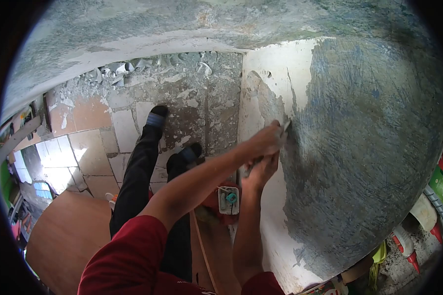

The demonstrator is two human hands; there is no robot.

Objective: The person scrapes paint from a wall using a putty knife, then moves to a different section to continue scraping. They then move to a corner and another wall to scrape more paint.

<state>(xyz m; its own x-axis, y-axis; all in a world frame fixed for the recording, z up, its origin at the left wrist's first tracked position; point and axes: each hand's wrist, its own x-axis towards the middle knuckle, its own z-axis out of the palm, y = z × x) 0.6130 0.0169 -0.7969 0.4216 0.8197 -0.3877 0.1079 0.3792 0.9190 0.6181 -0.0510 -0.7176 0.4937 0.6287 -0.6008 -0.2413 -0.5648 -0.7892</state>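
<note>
Both fists closed on scraper (284, 128), left hand (263, 142) up by the blade, likely for pressure, right hand (261, 171) just below steadying, blade against wall (369, 147) near its left edge where white paint (275, 73) ends.

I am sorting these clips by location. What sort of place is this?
Probably a room under renovation: a wall half scraped of its white coat, paint chips on the tiled floor, and a scraper pressed to the wall.
</note>
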